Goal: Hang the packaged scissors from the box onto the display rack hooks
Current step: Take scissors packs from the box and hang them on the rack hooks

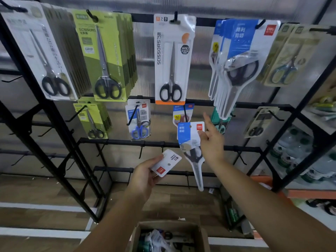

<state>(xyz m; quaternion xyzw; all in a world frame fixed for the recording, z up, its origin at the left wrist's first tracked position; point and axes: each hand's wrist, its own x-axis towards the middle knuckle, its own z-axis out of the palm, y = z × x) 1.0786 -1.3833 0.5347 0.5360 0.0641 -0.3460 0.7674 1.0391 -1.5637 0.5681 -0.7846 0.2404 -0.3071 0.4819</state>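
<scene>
Centre frame: right hand (211, 140) pinches a blue-white scissors pack (190, 135), forefinger extended; its hole should meet the hook (185, 113) above. Left hand (145, 174) grips a white pack (166, 163).

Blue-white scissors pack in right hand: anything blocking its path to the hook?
Nothing visible does. The right hand holds the blue-white scissors pack just below the hook, which already carries one similar pack. The gap between is open.

Matt black metal rack (127, 142), glossy clear plastic scissor packs (192, 142), brown cardboard box (138, 233), wood-grain floor (45, 188).
</scene>
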